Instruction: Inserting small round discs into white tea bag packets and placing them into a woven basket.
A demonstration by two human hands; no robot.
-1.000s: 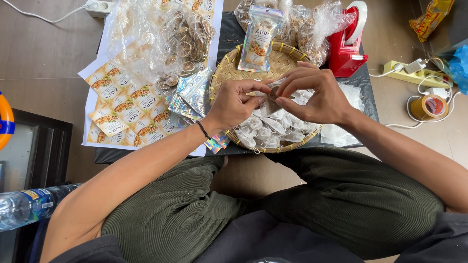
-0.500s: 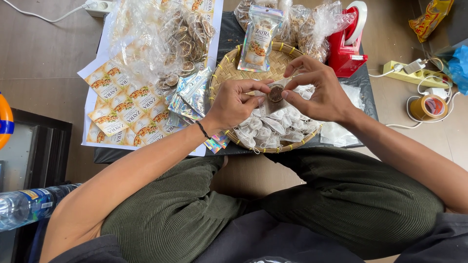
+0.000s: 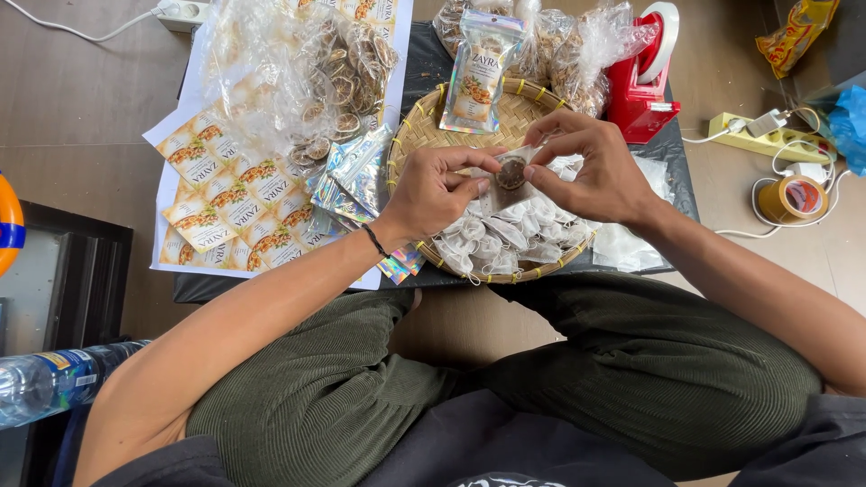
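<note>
Sitting cross-legged in green corduroy trousers, a person works over a low dark table whose left half is covered by a white sheet of printed labels. Across the sheet's far end lies a clear plastic bag of dried round slices, with shiny foil pouches at its right edge. At the table's middle sits a round woven tray, piled along its near rim with small white filter bags; a filled printed pouch rests on its far rim. A red tape dispenser stands at the far right corner. Above the tray, the left hand and right hand each pinch one small filter bag, a dark dried slice showing at its mouth between the fingertips.
</note>
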